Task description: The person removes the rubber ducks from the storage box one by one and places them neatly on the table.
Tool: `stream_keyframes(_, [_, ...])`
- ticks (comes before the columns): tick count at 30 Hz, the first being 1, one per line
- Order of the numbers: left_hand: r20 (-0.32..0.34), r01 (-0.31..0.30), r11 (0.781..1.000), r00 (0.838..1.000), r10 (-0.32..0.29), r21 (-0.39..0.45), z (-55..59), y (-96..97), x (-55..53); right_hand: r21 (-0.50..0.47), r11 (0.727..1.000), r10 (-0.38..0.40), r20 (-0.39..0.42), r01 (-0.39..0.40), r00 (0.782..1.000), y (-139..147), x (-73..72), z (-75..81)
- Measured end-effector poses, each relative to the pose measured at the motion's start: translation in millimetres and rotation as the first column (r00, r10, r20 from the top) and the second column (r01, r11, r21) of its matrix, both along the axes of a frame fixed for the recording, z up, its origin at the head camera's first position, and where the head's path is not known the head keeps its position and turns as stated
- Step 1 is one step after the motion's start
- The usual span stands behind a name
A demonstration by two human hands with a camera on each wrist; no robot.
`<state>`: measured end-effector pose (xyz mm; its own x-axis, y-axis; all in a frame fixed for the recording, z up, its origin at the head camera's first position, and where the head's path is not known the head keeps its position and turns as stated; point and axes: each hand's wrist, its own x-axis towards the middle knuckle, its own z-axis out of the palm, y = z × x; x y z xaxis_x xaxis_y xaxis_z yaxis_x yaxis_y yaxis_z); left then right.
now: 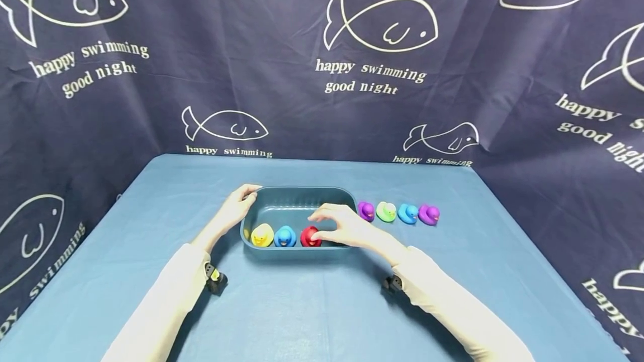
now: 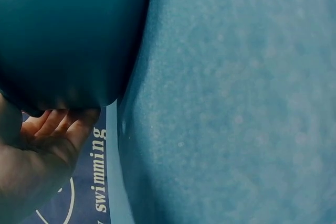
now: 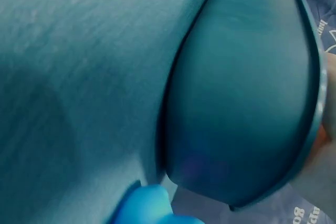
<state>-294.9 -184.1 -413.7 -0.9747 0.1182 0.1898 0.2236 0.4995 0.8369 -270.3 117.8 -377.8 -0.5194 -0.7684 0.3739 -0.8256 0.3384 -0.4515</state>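
Observation:
A dark teal bin [image 1: 302,254] stands on the table, and my left hand [image 1: 233,207] grips its left end at the rim. From the left wrist view, the fingers [image 2: 79,129] of that hand lie against the bin's outer end. Inside, along the near wall, sit a yellow rubber duck [image 1: 262,235], a blue rubber duck [image 1: 284,236] and a red rubber duck [image 1: 309,236]. My right hand [image 1: 349,227] reaches over the bin's right end, thumb and fingers spread apart. Its thumb overlaps the red duck in the head view.
Right of the bin, a row holds a purple duck [image 1: 367,212] close by its wall, a green duck [image 1: 386,212], a blue duck [image 1: 408,213] and another purple duck [image 1: 429,214]. A dark curtain [image 1: 297,82] with fish drawings hangs behind the blue table [image 1: 282,317].

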Motion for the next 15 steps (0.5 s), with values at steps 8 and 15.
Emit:
stream_keyframes(8, [-0.024,0.005,1.000,1.000,-0.004,0.012,2.6,2.9,-3.7,0.006,1.000,-0.008,0.039,0.008,0.999,-3,-3.9,-7.3])
stream_keyframes(15, [-0.012,-0.014,1.000,1.000,0.013,-0.019,-2.1,1.2,-0.9,0.014,0.999,-0.039,0.107,0.037,0.994,-4,-0.8,-11.9])
